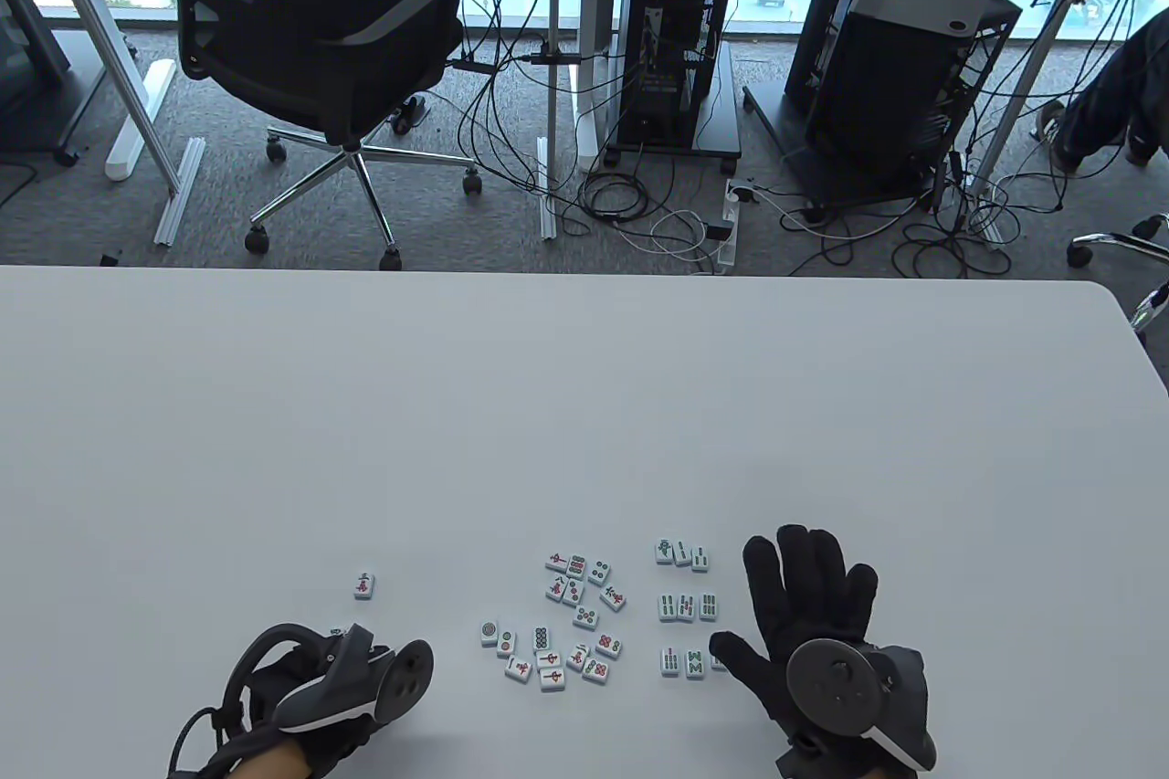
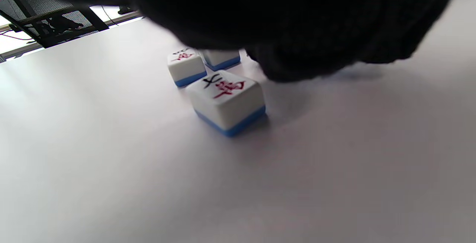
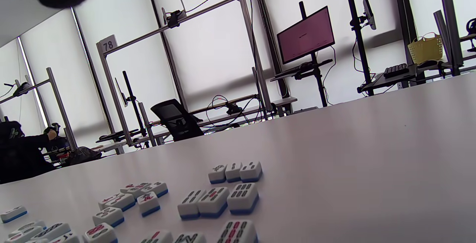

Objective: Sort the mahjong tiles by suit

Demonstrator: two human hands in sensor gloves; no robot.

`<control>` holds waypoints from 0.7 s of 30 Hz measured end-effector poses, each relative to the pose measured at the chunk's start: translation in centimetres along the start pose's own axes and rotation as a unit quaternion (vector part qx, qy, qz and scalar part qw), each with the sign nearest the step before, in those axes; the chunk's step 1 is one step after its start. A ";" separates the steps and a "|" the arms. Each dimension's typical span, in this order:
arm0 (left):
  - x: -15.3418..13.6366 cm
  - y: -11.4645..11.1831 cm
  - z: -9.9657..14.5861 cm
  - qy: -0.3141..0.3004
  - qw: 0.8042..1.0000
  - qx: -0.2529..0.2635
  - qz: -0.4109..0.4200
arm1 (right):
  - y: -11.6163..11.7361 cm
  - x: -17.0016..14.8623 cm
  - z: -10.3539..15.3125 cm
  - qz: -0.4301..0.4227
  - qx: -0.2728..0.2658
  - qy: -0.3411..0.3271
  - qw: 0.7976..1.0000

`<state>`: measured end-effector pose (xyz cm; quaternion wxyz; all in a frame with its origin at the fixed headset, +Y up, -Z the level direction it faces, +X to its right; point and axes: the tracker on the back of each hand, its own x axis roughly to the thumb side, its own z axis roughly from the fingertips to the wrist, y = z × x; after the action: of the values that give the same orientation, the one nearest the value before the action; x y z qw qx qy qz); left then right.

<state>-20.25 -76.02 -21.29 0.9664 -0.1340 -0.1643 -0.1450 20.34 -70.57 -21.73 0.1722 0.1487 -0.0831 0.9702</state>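
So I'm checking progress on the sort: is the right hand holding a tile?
No, the right hand lies flat on the table with fingers spread, beside the bamboo tile rows.

I am working in what looks like an office fitted out as a recording lab. My white table stands on grey carpet, facing a long run of windows with pale blinds. Beyond it I see a black mesh office chair on castors, computer towers on rolling stands, and loose cables running to a power strip on the floor. Metal frames carry mounted cameras, one marked with a number 78 sign. A monitor on a pole stand and a keyboard sit at other stations, and another person works at one far off.
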 end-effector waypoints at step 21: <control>6.4 6.7 -3.8 -0.037 0.991 0.125 -0.019 | 0.0 0.1 0.0 -0.006 -0.001 -0.003 1.000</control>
<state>-11.22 -72.54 -23.87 0.9659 -0.0146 -0.2193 -0.1368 20.23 -70.55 -21.73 0.1775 0.1522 -0.0837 0.9687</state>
